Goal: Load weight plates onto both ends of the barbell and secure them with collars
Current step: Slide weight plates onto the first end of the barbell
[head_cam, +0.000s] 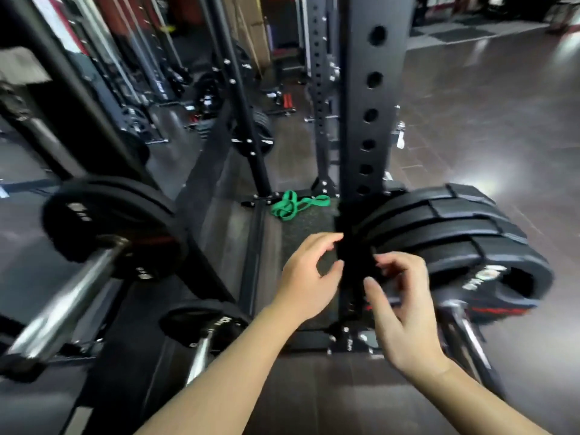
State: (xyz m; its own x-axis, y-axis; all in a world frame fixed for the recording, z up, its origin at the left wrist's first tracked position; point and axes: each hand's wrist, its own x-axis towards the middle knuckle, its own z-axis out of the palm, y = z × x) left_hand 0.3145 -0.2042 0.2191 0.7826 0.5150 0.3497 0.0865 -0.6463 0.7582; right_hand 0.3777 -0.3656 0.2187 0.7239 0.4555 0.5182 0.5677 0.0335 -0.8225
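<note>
Barbell [59, 302] sleeve lies at eight o'clock of the left hand [309, 277], already carrying black weight plates [116, 227], no collar visible. Both the left hand and right hand [405, 306] hang with fingers loosely curled, holding nothing, just before the rack upright [367, 120]. Stored plates [455, 233] sit at three o'clock of the right hand, thick and segmented. Grip one rim with both hands, likely heavy.
</note>
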